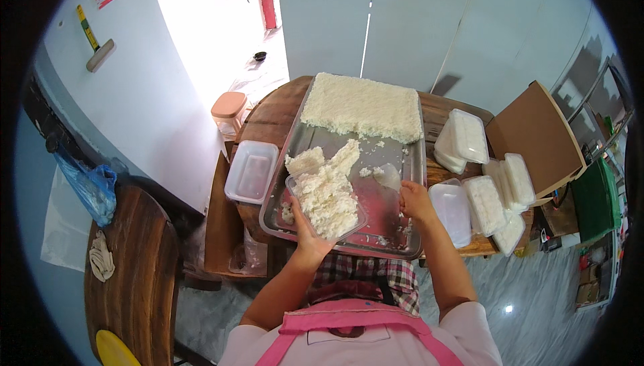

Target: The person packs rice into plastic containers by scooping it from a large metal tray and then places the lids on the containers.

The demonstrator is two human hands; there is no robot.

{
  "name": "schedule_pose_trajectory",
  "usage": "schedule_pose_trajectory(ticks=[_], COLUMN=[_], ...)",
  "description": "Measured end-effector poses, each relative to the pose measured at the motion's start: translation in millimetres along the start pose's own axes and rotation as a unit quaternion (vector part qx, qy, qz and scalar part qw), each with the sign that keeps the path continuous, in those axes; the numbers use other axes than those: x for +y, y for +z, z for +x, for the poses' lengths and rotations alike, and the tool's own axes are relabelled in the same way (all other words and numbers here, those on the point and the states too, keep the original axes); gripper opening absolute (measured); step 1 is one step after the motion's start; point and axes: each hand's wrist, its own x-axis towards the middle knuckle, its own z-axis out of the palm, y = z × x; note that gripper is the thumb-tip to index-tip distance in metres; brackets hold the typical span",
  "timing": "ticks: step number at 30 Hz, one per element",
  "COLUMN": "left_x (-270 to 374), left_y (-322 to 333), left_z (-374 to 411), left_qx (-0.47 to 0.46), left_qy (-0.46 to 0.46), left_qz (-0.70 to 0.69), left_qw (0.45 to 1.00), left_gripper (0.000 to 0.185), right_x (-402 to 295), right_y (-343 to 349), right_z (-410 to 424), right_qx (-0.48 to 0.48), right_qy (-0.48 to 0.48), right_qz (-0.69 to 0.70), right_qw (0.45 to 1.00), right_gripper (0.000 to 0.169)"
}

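Observation:
My left hand grips a clear plastic container heaped with white, grainy food that looks like cooked rice. It is held tilted over the near part of a large metal tray. My right hand holds a spatula or scraper, whose pale blade is over the tray with a few grains by its tip. A thick slab of the same white food covers the tray's far end. Loose grains are scattered across the metal.
Left of the tray stacks a plastic container. On the right are a lid or shallow container, several filled lidded containers and a cardboard box. A stool stands beyond the wooden table; another wooden table is at left.

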Motion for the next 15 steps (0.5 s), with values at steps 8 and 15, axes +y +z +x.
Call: schedule_pose_trajectory(ticks=[8, 15], left_x=[-6.2, -7.4], left_y=[-7.0, -9.0], left_z=[12.1, 14.1], left_qx=[-0.069, -0.039], left_qy=[0.005, 0.028], left_qz=[0.009, 0.022], left_qw=[0.998, 0.999], left_gripper=[0.08, 0.081], right_x=[-6.3, -58.9], right_y=[25.3, 39.1], right_z=[91.9, 73.2], right_qx=[0.177, 0.079], right_qy=[-0.306, -0.335], right_qz=[-0.457, -0.597], right_qw=[0.816, 0.725], right_gripper=[0.014, 0.014])
